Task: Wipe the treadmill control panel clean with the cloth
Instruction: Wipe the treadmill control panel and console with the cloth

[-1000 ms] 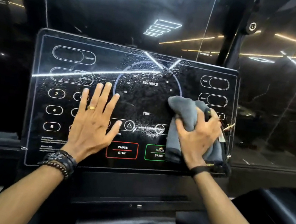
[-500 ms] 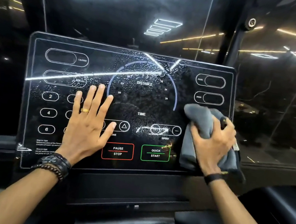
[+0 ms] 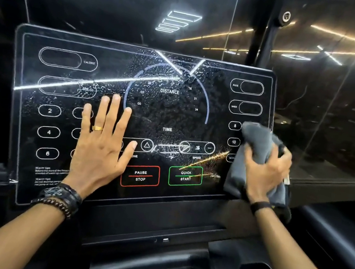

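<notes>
Wiping step in hand, judged from the layout: cloth (image 3: 258, 160) is bunched in the right hand (image 3: 265, 170) and pressed against the control panel (image 3: 53, 185) at its right edge, about 3 o'clock from the panel centre, just beside the 8 and 10 buttons. Right-hand fingers are curled round the cloth, thumb over its front; a loose tail hangs below the wrist past the panel's lower right corner. Left hand (image 3: 101, 143) is laid flat on the panel, fingers spread and straight, nothing held, at about 8 o'clock from the centre, covering part of the middle button column; it is judged to be bracing the panel.

Droplets (image 3: 157, 80) are seen across the distance dial and out toward 10 o'clock near the incline readout, plus streaks by the speed control (image 3: 196, 147). Lower strip around the PAUSE STOP button (image 3: 140, 175) looks drier. Task judged partly done.

Next move is judged to call for a sweep from the right edge toward 9 o'clock across the wet dial, with firm flat pressure; the left hand would need lifting so the area under it can be reached.

Panel's long axis runs 9 to 3 o'clock; its face is turned toward the camera, with the top edge leaning slightly away. The cloth bundle's long axis runs roughly 12 to 6.
</notes>
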### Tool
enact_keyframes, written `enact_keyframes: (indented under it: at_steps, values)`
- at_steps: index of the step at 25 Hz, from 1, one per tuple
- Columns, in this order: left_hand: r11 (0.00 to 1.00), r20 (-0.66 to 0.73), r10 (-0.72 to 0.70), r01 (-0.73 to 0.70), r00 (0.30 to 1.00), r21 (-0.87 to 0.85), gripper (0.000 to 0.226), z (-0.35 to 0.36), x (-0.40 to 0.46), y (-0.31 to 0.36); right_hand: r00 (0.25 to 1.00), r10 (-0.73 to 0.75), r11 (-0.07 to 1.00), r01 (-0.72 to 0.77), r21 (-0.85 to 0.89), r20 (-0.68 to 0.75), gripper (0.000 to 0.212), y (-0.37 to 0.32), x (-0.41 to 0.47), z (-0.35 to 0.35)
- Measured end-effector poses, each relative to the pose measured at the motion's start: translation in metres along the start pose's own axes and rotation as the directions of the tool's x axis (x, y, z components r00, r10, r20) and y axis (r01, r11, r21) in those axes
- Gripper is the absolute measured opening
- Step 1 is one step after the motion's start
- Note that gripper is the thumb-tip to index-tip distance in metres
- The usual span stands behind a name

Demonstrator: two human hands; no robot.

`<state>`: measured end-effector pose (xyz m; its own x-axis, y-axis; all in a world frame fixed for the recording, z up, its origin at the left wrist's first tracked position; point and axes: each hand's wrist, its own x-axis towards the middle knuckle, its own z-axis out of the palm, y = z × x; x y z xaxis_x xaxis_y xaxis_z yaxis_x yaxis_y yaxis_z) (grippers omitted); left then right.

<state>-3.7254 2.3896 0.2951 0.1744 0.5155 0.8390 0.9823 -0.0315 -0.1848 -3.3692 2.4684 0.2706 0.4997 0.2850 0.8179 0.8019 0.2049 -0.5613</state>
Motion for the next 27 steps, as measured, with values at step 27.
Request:
enact_keyframes:
  at_steps: [27]
  values:
    - [1.000,-0.002,0.000,0.000,1.000,0.027,0.075,-0.002,0.001,0.000,1.000,0.016,0.999,-0.017,0.042,0.003,0.054,-0.020,0.009,0.003]
